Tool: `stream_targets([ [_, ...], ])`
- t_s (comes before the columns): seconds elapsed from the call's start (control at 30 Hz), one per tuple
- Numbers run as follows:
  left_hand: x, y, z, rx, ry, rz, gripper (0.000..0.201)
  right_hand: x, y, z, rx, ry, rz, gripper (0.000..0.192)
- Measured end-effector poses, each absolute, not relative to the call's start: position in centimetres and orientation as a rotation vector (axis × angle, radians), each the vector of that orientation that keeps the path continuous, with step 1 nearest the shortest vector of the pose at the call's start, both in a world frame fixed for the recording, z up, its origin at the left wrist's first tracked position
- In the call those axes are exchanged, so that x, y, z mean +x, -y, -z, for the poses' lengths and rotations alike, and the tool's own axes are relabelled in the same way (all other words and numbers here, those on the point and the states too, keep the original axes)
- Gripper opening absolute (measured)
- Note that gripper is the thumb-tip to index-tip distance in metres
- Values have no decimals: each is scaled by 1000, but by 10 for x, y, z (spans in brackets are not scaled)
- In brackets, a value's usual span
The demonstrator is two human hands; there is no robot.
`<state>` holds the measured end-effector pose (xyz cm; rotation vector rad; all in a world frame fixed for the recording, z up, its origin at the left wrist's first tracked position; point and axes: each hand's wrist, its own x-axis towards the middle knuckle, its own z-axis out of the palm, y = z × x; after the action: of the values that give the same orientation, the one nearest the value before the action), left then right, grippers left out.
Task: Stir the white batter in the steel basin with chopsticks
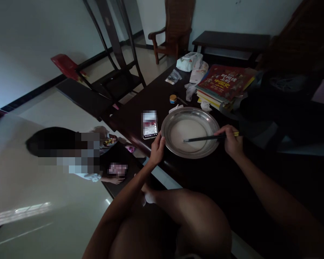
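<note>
One bowl (190, 155) holds white liquid (187, 128) | left hand (158, 148) pinches rim (165, 126) | right hand (233, 144) pinches chopsticks (203, 138) | stirring seems unfinished

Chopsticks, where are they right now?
In the head view, the black chopsticks are right of centre, held in the right hand, reaching over the rim of the metal bowl to the whitish liquid inside it.

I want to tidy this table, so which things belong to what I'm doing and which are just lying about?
In use: metal bowl (left hand), its white contents, chopsticks (right hand).
Seemingly just lying about: phone, gold-lidded jar, stacked books, plastic bags.
</note>
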<state>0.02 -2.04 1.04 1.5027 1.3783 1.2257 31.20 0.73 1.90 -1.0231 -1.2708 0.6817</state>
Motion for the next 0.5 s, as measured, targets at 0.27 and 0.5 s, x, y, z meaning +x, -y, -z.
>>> stream_targets([
  [0.27,0,21,-11,1512,-1384,-1213,73,310,-8,-20,-926,1180,-670,49],
  [0.5,0,21,-10,1503,-1384,-1222,72,310,-9,-18,-980,1209,-610,52],
])
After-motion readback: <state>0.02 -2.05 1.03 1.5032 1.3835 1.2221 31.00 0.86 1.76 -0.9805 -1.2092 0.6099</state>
